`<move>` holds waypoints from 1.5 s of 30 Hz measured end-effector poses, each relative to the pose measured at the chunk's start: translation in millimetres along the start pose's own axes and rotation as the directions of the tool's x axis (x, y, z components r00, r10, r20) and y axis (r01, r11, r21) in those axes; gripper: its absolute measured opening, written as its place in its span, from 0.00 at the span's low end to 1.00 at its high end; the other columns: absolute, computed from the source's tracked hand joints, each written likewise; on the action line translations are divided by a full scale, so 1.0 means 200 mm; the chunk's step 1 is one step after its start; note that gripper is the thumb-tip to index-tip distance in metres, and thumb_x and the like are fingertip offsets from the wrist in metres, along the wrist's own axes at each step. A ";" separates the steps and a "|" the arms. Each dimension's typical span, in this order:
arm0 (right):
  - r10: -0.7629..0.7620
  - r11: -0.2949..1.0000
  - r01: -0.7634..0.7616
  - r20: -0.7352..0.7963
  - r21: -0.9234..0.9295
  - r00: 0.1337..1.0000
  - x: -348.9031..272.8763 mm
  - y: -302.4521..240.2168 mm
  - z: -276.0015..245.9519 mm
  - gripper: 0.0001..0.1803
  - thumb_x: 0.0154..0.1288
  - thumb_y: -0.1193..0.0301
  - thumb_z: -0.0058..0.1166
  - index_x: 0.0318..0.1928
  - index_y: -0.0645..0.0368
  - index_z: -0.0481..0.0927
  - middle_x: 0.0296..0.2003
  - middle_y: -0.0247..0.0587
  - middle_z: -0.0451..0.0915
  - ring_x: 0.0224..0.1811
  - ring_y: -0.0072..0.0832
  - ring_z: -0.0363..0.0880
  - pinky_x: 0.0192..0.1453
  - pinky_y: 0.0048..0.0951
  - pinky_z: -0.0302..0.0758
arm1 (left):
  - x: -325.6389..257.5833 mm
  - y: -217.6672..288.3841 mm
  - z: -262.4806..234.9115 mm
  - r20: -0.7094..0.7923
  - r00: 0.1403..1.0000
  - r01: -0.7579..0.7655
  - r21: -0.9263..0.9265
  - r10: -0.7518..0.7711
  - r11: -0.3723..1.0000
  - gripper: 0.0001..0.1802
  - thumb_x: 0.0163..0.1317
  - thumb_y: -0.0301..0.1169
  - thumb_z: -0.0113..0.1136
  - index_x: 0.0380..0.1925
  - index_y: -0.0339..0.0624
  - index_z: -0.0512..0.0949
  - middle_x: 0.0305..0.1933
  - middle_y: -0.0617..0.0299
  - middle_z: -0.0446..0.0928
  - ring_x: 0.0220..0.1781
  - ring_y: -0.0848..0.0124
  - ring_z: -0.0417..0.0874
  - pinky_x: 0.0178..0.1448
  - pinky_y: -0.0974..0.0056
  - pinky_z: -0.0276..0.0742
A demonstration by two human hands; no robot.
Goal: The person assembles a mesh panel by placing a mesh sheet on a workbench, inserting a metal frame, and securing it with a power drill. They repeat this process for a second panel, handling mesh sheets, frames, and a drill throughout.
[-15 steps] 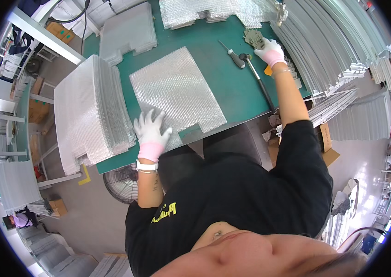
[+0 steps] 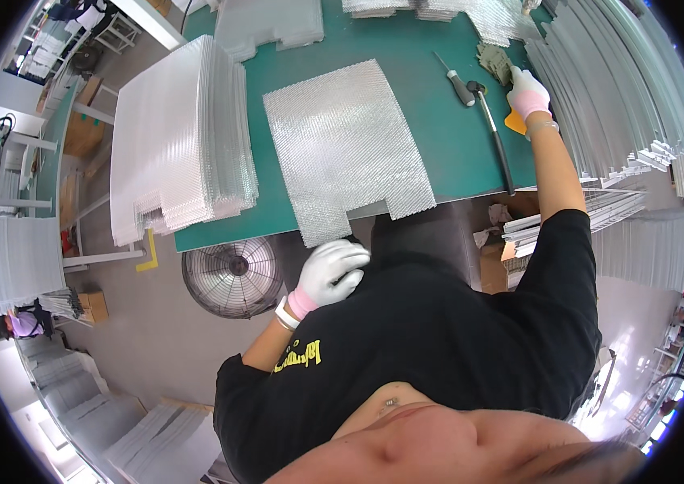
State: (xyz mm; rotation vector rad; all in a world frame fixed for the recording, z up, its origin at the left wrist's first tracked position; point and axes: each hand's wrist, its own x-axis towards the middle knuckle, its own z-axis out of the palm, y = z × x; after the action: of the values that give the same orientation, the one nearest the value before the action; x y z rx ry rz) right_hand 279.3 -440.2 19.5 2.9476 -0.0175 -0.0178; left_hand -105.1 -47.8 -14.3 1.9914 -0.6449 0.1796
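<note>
mesh sheet (image 2: pixel 346 145) lies flat at table centre, near edge overhanging. left hand (image 2: pixel 330 270), at six o'clock, curls loosely, empty. right hand (image 2: pixel 527 93), at two o'clock, grips something unclear. better to square the sheet gently.

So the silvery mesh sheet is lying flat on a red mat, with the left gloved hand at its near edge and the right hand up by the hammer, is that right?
Not quite: the mat is green, not red, as the head view shows. The rest holds: the silvery mesh sheet lies flat on it, the left hand in a white glove is at its near edge, and the right hand is up by the hammer.
</note>
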 end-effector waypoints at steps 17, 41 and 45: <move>0.236 0.967 -0.229 -0.058 0.113 0.970 0.04 0.02 -0.09 0.24 0.68 0.72 0.48 0.64 0.56 0.66 0.56 0.52 0.79 0.58 0.47 0.79 0.60 0.46 0.77 | -0.16 -0.20 0.23 0.102 0.690 0.365 -0.904 -0.717 0.223 0.32 0.71 0.47 0.57 0.59 0.25 0.70 0.56 0.48 0.77 0.56 0.63 0.79 0.62 0.57 0.74; -0.706 -0.372 -0.721 0.326 0.585 0.628 -1.63 -0.97 0.41 0.16 0.74 0.60 0.53 0.47 0.60 0.80 0.37 0.35 0.83 0.33 0.18 0.77 0.40 0.21 0.76 | -0.10 -0.26 0.38 -0.263 0.473 0.379 -0.801 -0.841 0.463 0.10 0.69 0.28 0.60 0.41 0.31 0.82 0.38 0.63 0.82 0.34 0.82 0.79 0.37 0.71 0.74; -0.637 -0.293 -0.584 0.300 0.757 0.710 -1.63 -0.97 0.39 0.15 0.74 0.61 0.53 0.46 0.62 0.80 0.37 0.36 0.83 0.32 0.17 0.76 0.40 0.21 0.75 | -0.08 -0.20 0.37 -0.181 0.467 0.422 -0.815 -0.865 0.398 0.10 0.68 0.32 0.62 0.40 0.34 0.82 0.37 0.66 0.82 0.32 0.82 0.78 0.33 0.71 0.73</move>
State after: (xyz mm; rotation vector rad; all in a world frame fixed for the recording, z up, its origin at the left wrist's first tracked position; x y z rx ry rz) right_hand -45.9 -259.6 -90.2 3.9564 -0.1136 -2.8239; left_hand -108.1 -90.6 -87.8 1.1767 0.5588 0.0202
